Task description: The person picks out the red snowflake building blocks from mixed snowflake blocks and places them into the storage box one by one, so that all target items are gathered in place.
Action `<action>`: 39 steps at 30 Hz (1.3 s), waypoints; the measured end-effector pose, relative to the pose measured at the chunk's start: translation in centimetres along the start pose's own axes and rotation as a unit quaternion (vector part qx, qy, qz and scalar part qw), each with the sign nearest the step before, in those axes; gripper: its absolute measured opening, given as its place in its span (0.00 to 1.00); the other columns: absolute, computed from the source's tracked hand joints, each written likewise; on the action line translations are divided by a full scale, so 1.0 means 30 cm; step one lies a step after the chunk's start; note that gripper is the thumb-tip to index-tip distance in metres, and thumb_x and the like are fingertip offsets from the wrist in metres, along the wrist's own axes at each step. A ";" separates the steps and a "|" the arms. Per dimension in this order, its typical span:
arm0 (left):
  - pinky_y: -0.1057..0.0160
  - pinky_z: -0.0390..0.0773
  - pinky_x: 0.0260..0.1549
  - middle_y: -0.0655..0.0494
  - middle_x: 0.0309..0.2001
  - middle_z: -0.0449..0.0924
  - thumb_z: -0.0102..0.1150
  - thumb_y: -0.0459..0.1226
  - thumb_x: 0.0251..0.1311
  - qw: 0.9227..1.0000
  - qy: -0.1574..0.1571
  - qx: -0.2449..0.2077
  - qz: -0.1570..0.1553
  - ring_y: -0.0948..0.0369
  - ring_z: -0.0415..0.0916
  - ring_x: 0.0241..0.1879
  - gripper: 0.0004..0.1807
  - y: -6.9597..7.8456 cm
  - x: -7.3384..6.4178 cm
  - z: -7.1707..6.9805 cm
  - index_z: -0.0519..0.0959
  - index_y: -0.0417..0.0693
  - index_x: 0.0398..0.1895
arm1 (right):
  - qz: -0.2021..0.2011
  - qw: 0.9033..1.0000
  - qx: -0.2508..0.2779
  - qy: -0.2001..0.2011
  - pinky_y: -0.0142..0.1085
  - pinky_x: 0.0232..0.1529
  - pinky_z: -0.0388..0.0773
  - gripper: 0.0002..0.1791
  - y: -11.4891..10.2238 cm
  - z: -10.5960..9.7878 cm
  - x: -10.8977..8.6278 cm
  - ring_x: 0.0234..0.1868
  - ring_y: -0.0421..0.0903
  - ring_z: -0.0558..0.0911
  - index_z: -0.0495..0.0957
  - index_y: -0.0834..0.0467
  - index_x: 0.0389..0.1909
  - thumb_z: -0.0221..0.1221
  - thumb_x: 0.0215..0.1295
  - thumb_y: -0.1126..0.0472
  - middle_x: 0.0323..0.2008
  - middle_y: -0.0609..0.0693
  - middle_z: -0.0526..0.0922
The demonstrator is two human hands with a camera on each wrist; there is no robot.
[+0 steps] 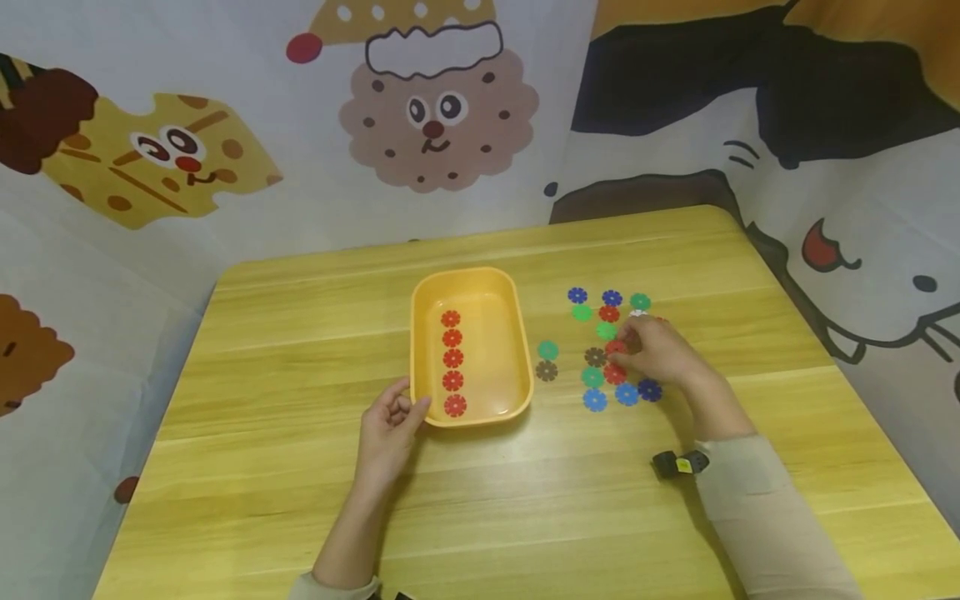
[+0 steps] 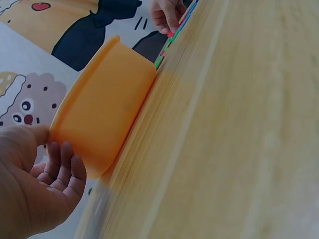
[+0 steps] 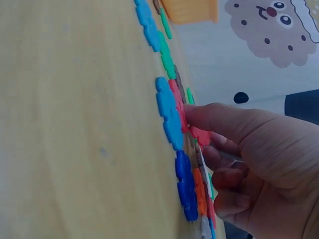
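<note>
A yellow tray (image 1: pixel 525 367) stands on the table, with a column of several red notched plastic discs (image 1: pixel 453 358) along its left side. My left hand (image 1: pixel 387 425) grips the tray's near-left corner, thumb on the rim and fingers against the outer wall, as the left wrist view of the tray (image 2: pixel 102 104) also shows. To the right of the tray, my right hand (image 1: pixel 660 354) pinches a red disc (image 3: pixel 201 135) between thumb and fingers, low over the spread discs. Another red disc (image 1: pixel 615 375) lies just below its fingertips. The palm hides some discs.
Loose discs in blue, green, brown and red lie around the right hand, among them a light-blue disc (image 1: pixel 595 400). A green disc (image 1: pixel 548 350) and a brown disc (image 1: pixel 547 371) sit nearer the tray. A cartoon-printed cloth (image 1: pixel 247 217) hangs behind the table.
</note>
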State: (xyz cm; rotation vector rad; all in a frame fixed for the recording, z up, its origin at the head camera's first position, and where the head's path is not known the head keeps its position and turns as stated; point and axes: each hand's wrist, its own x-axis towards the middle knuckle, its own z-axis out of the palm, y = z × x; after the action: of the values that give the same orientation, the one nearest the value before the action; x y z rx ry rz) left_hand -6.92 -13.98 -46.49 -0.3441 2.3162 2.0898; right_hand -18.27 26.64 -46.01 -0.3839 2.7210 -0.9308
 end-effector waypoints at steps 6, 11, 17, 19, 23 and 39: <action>0.67 0.83 0.30 0.48 0.31 0.78 0.65 0.33 0.66 1.000 0.000 0.003 0.006 0.61 0.77 0.29 0.21 -0.002 -0.002 -0.002 0.77 0.39 0.61 | -0.013 1.000 0.017 -0.002 0.45 0.42 0.82 0.20 0.010 0.000 -0.005 0.39 0.52 0.80 0.74 0.64 0.51 0.69 0.64 0.61 0.41 0.57 0.82; 0.67 0.83 0.30 0.47 0.31 0.78 0.65 0.33 0.67 1.000 -0.001 0.002 0.009 0.61 0.78 0.29 0.20 -0.002 -0.003 -0.003 0.77 0.39 0.61 | -0.033 0.999 0.013 -0.015 0.44 0.42 0.81 0.21 0.020 -0.006 -0.012 0.39 0.49 0.81 0.78 0.62 0.54 0.71 0.62 0.61 0.40 0.53 0.83; 0.67 0.83 0.30 0.48 0.31 0.77 0.64 0.33 0.67 1.000 -0.002 0.000 0.010 0.61 0.77 0.28 0.20 -0.003 -0.003 -0.002 0.77 0.39 0.61 | -0.045 0.999 0.002 -0.009 0.39 0.39 0.80 0.16 0.022 -0.004 -0.010 0.35 0.45 0.80 0.81 0.61 0.50 0.69 0.64 0.59 0.36 0.49 0.83; 0.68 0.83 0.29 0.48 0.30 0.77 0.65 0.33 0.67 1.000 -0.002 -0.001 0.010 0.61 0.76 0.28 0.20 -0.003 -0.004 -0.002 0.77 0.39 0.61 | -0.043 0.999 0.000 0.000 0.40 0.37 0.80 0.15 0.020 -0.001 -0.008 0.35 0.46 0.80 0.81 0.60 0.48 0.69 0.65 0.58 0.34 0.49 0.83; 0.68 0.82 0.28 0.49 0.30 0.77 0.65 0.33 0.67 1.000 -0.001 -0.001 0.008 0.61 0.76 0.27 0.20 -0.002 -0.004 0.000 0.77 0.40 0.61 | -0.041 0.999 0.006 0.030 0.40 0.36 0.79 0.16 0.010 0.003 -0.001 0.35 0.48 0.78 0.80 0.59 0.49 0.68 0.66 0.55 0.34 0.50 0.81; 0.67 0.84 0.30 0.49 0.31 0.77 0.64 0.32 0.67 1.000 0.003 -0.001 -0.003 0.60 0.77 0.29 0.20 0.001 -0.003 0.003 0.77 0.40 0.61 | -0.101 0.987 0.041 0.120 0.34 0.21 0.68 0.24 -0.168 0.042 0.067 0.23 0.46 0.68 0.80 0.64 0.57 0.71 0.63 0.57 0.24 0.50 0.73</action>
State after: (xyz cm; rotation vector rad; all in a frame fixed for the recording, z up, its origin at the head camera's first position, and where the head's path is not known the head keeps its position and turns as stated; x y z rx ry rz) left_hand -6.86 -13.86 -46.47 -0.3566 2.3123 2.0922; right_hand -18.91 21.44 -44.12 -0.5756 2.8862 -1.2093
